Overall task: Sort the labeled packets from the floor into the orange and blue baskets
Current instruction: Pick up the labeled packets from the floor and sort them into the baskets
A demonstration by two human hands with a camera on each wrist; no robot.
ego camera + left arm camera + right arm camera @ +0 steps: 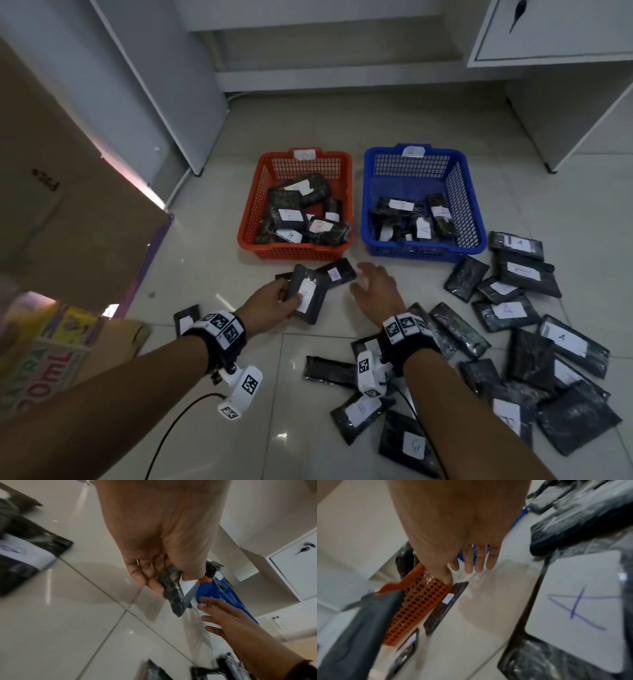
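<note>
My left hand (274, 301) grips a black packet (306, 294) with a white label, held just above the floor in front of the orange basket (248, 236). The same packet (173, 592) shows pinched between thumb and fingers in the left wrist view. My right hand (373, 284) hovers open, fingers straight (478, 562), holding nothing, next to another labeled packet (337, 272) lying on the floor. The orange basket and the blue basket (476, 236) stand side by side and each holds several packets. Many labeled black packets (507, 311) lie scattered on the floor at the right.
A cardboard box (68, 205) and colourful cartons (44, 356) stand at the left. White cabinets (555, 31) and a white panel (164, 89) rise behind the baskets. Bare tiles (205, 240) lie left of the orange basket. A lone packet (186, 318) lies beside my left wrist.
</note>
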